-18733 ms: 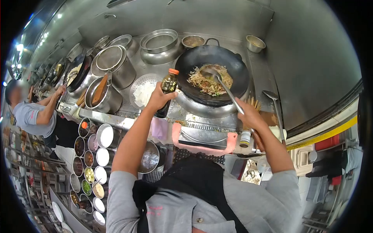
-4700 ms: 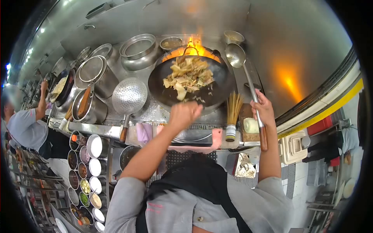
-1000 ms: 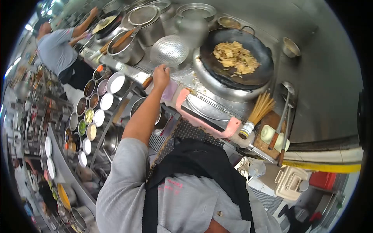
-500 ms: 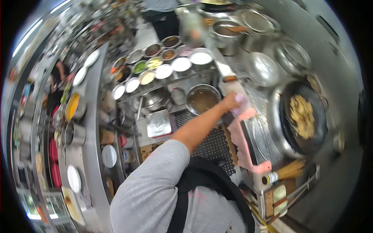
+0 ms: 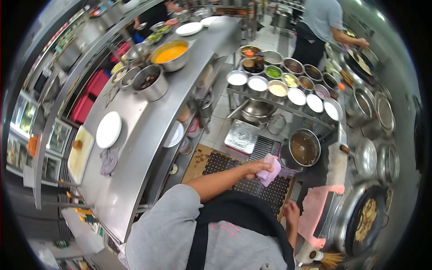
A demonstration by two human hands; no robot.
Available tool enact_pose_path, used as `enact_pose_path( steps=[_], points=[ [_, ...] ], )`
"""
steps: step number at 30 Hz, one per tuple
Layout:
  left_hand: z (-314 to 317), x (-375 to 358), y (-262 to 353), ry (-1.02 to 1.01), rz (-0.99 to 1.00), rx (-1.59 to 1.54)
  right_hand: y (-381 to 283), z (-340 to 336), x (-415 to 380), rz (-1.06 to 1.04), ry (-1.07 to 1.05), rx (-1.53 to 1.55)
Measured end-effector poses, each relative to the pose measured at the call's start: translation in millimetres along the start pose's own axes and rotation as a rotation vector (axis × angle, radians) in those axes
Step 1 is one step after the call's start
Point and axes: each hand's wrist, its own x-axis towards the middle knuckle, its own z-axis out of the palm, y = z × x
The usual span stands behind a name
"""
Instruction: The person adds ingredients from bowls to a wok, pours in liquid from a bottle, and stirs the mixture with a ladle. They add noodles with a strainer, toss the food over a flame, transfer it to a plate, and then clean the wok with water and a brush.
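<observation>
My left hand [image 5: 258, 168] is closed round a folded lilac cloth [image 5: 270, 170], held in front of my body above the black perforated floor mat [image 5: 220, 164]. On the right, my right hand [image 5: 291, 210] hangs low beside the pink cloth [image 5: 313, 211] on the stove edge. Its fingers look curled, and what they hold, if anything, is too small to make out. Past the pink cloth a dark wok [image 5: 380, 204] holds pale yellow food [image 5: 366, 219].
A steel counter [image 5: 130, 180] on the left carries a white plate [image 5: 109, 129], a pot [image 5: 151, 83] and a bowl of orange liquid [image 5: 171, 54]. Ahead stand a rack of ingredient bowls [image 5: 277, 88] and a pot of brown liquid [image 5: 304, 147]. A co-worker [image 5: 320, 22] is at the far stove.
The view has swung left. My left hand has moved from the stove edge to in front of my body with the lilac cloth. My right hand has come into view.
</observation>
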Motion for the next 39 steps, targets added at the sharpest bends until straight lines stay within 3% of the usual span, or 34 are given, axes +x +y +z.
enact_pose_path(
  steps=[2,5,8,9,12,13,15,16,17,18,19,20,21,23,25,26,28,33,35,39],
  points=[
    [-14.7,-17.4,4.6,0.023,0.060,0.020,-69.9,47.8,14.1,-0.106,-0.132,0.116],
    [-39.9,-25.8,0.0,0.059,0.232,0.327,-146.0,131.2,13.6,-0.227,-0.240,0.185],
    [-32.9,-44.5,7.5,0.158,0.351,0.504,-152.0,168.9,28.3,-0.275,-0.342,0.038],
    [-38.6,-46.3,5.5,0.286,0.420,0.721,-152.7,178.4,33.3,-0.284,-0.381,-0.038],
    [-59.4,-75.1,9.8,0.407,0.434,0.838,-157.9,198.2,32.8,-0.192,-0.541,0.141],
    [-66.7,-87.3,18.8,0.350,0.471,0.623,-165.3,207.4,26.8,-0.203,-0.569,0.215],
    [-103.6,-113.4,39.0,0.544,0.563,0.792,-176.3,207.5,28.7,-0.210,-0.619,0.038],
    [-131.3,-131.7,52.6,0.647,0.888,0.886,-177.2,206.4,31.7,-0.223,-0.631,-0.040],
    [-127.7,-176.1,87.3,0.813,0.923,0.981,-171.7,203.9,36.1,-0.248,-0.616,-0.092],
    [-174.5,-200.0,100.5,0.950,0.976,1.042,-163.4,198.7,42.3,-0.260,-0.588,-0.157],
    [-139.9,-252.0,135.4,1.179,0.816,0.866,-155.3,192.2,50.6,-0.265,-0.561,-0.227],
    [-206.8,-271.5,137.8,1.526,0.906,1.173,-144.4,183.3,59.2,-0.265,-0.534,-0.301],
    [-218.2,-309.0,151.5,1.604,0.993,1.179,-131.1,173.5,68.0,-0.263,-0.517,-0.329],
    [-276.8,-382.5,166.7,1.704,0.866,1.247,-100.0,154.3,84.7,-0.253,-0.485,-0.385],
    [-287.5,-427.5,177.4,1.951,0.684,1.562,-61.0,136.3,98.2,-0.249,-0.426,-0.421],
    [-334.9,-446.5,172.4,1.969,0.467,1.394,-50.1,131.8,101.2,-0.247,-0.398,-0.441],
    [-348.4,-456.1,157.5,1.996,0.278,1.140,-42.8,126.2,95.3,-0.113,-0.409,-0.406],
    [-302.0,-417.4,142.2,1.838,0.345,1.357,-13.1,123.2,86.2,-0.039,-0.351,-0.465],
    [-279.8,-387.7,128.1,1.852,0.471,1.428,-4.5,125.9,86.3,-0.075,-0.338,-0.576],
    [-232.2,-337.6,129.5,1.946,0.350,1.326,-7.8,130.6,82.6,-0.157,-0.324,-0.677]
  ],
)
